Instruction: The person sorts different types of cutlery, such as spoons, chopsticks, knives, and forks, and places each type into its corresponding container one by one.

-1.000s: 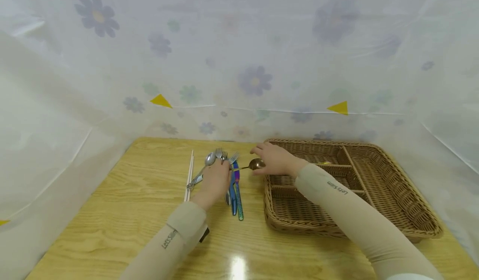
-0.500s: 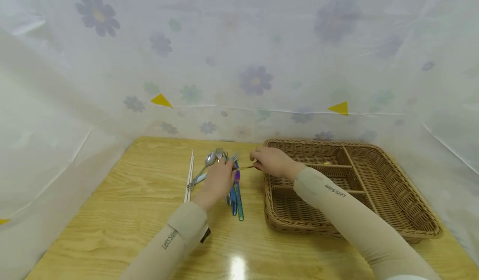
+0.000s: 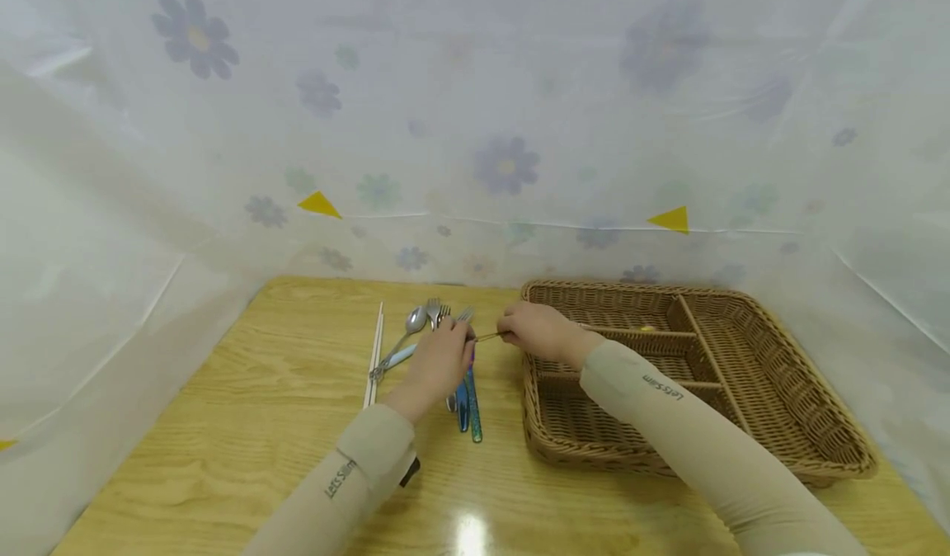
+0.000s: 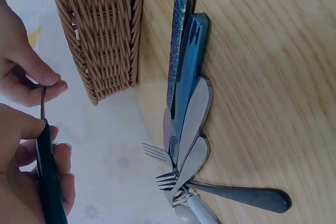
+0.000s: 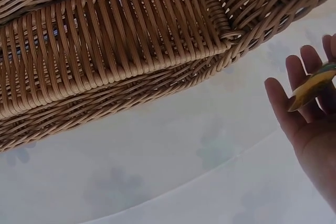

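A spoon point(image 3: 487, 337) with a dark green handle and gold neck spans the gap between both hands. My left hand point(image 3: 438, 362) grips its handle, seen in the left wrist view as a dark green handle point(image 4: 50, 177) under curled fingers. The right hand point(image 3: 542, 331) pinches the other end between thumb and fingers. In the right wrist view, the gold bowl point(image 5: 312, 90) lies against the fingers; in the head view that hand hides it. Below and beside the left hand lie blue and iridescent knives point(image 3: 475, 407), forks point(image 3: 434, 312) and a silver spoon point(image 3: 416, 319).
A divided wicker basket point(image 3: 529, 412) stands on the right of the wooden table point(image 3: 237, 424), under the right forearm. Something small and yellow point(image 3: 648, 329) shows inside it. White chopsticks point(image 3: 375, 350) lie left of the cutlery. A floral curtain point(image 3: 445, 127) hangs behind.
The right hand has closed around the spoon's bowl end, which showed a second ago and is now covered. My left hand has shifted slightly right along with the handle.
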`<state>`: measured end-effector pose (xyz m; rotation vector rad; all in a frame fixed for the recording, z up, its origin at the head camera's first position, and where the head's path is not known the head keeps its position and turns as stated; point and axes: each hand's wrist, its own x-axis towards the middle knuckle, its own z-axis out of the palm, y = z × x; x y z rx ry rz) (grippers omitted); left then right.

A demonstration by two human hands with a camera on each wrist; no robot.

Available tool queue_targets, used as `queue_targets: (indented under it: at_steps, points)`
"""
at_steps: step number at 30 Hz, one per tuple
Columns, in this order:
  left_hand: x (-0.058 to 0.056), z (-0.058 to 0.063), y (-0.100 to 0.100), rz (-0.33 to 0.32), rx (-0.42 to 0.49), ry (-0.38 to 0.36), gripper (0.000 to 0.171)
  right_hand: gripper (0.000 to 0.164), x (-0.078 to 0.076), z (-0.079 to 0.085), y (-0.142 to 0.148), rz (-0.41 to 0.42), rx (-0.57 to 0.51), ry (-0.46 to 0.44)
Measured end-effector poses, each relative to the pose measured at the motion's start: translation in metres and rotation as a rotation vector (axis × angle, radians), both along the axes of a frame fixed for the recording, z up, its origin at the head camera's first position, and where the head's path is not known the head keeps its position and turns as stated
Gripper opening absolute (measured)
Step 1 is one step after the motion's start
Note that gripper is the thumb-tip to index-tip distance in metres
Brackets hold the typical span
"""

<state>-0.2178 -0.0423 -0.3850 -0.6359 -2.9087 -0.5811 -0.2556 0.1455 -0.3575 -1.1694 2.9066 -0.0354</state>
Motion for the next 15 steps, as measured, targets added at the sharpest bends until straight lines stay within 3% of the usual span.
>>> queue_targets:
  at_steps: [6,15]
  points:
    - [0.001,0.0,-0.002,-0.01,-0.001,0.034,0.02,0.011,0.0,0.002,0.003,-0.03,0.005,0.009]
    - [-0.005,-0.016,-0.023,0.082,-0.047,0.031,0.025,0.012,-0.004,0.009,0.027,-0.09,-0.045,0.005]
